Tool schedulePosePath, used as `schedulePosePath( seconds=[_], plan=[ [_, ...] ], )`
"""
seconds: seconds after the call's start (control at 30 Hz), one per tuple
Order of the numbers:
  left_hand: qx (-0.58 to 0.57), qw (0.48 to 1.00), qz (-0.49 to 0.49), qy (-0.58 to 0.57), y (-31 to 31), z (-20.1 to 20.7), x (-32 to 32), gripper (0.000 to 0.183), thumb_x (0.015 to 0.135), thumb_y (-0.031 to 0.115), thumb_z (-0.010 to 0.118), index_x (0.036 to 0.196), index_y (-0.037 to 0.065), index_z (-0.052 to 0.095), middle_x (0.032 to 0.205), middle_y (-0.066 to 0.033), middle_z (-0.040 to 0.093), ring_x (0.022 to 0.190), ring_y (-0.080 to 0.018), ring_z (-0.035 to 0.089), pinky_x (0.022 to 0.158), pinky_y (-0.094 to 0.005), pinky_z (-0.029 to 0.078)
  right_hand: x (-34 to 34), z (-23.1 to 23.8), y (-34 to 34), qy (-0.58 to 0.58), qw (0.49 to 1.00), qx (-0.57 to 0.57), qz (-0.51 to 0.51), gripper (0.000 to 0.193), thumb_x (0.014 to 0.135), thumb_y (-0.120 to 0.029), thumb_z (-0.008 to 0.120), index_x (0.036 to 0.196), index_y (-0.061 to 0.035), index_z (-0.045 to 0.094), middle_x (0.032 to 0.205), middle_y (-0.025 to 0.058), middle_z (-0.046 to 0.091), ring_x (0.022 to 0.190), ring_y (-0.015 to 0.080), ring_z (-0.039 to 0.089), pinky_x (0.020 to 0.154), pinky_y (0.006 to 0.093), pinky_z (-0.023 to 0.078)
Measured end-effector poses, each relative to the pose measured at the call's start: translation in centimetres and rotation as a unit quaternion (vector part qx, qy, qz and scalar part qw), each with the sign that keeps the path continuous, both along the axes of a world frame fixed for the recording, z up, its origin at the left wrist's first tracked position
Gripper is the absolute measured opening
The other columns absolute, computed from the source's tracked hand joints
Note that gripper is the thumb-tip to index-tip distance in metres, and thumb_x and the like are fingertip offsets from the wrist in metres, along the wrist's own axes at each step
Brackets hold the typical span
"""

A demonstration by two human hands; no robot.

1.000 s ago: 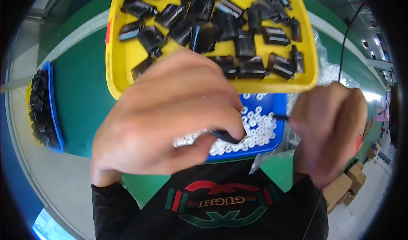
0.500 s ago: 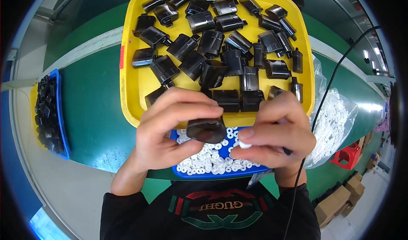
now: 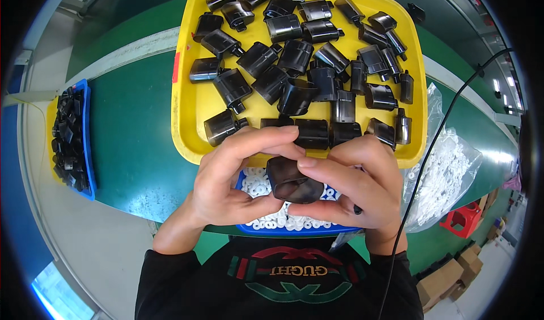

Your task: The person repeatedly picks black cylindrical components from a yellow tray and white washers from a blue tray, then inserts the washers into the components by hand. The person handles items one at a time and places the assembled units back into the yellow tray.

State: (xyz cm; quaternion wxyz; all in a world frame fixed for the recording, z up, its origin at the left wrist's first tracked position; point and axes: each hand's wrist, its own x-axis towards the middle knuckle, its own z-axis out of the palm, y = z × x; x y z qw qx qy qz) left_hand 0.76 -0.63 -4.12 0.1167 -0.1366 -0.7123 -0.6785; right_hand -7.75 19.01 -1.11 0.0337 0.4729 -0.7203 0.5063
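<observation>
A smoky black plastic shell (image 3: 296, 183) is tilted with its open end facing me, above a blue tray (image 3: 340, 229) of small white rings. My left hand (image 3: 232, 175) grips it from the left, fingers on top and thumb beneath. On the other side my right hand (image 3: 362, 178) is closed on the shell's edge, a fingertip at its rim. No white ring shows between my right fingers; whether one is inside the shell is hidden. A small dark piece (image 3: 357, 209) shows by the lower fingers of my right hand. Beyond my hands, a yellow tray (image 3: 190, 122) holds many similar black shells.
At the far left a blue bin (image 3: 89, 144) is filled with black parts. A clear bag (image 3: 445, 173) of white rings lies at the right, with a black cable (image 3: 433, 139) hanging before it. A red stool (image 3: 463, 221) and cardboard boxes (image 3: 450, 274) are on the floor.
My right hand has moved left to the shell, and the white ring pinched in it is no longer visible. The shell has shifted slightly right and turned its opening toward me.
</observation>
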Motion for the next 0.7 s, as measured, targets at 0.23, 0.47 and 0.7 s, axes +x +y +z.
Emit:
schedulePosePath(
  seconds=[0.23, 0.47, 0.7],
  plan=[
    [-0.047, 0.999, 0.001, 0.026, -0.1, -0.1, -0.1, 0.072, 0.064, 0.001, 0.081, 0.131, -0.003, 0.054, 0.112, -0.0173, 0.067, 0.099, -0.0261, 0.066, 0.086, -0.0357, 0.052, -0.1, -0.9, 0.3, 0.016, 1.0, 0.01, 0.011, 0.053, 0.063, -0.02, 0.083, 0.113, -0.0056, 0.069, 0.083, 0.0037, 0.058, 0.063, 0.0191, 0.059, 0.055, 0.0315, 0.048],
    [-0.065, 0.996, 0.023, 0.058, 0.0, 0.3, -0.2, 0.071, 0.061, 0.003, 0.083, 0.127, -0.003, 0.056, 0.109, -0.0162, 0.061, 0.093, -0.024, 0.062, 0.077, -0.0327, 0.053, 0.1, -0.3, 0.5, 0.039, 0.999, -0.001, 0.016, 0.053, 0.063, -0.021, 0.083, 0.111, -0.0046, 0.069, 0.085, 0.0042, 0.059, 0.064, 0.0189, 0.061, 0.054, 0.0306, 0.049],
    [-0.09, 0.988, 0.039, 0.117, -0.1, 0.1, 0.1, 0.068, 0.063, 0.004, 0.081, 0.126, -0.004, 0.056, 0.108, -0.0162, 0.061, 0.088, -0.0217, 0.059, 0.07, -0.0302, 0.051, 0.9, 1.9, 1.4, 0.064, 0.998, 0.012, 0.003, 0.052, 0.063, -0.021, 0.081, 0.11, -0.0028, 0.069, 0.085, 0.0049, 0.06, 0.064, 0.0172, 0.062, 0.053, 0.0307, 0.05]
  ],
)
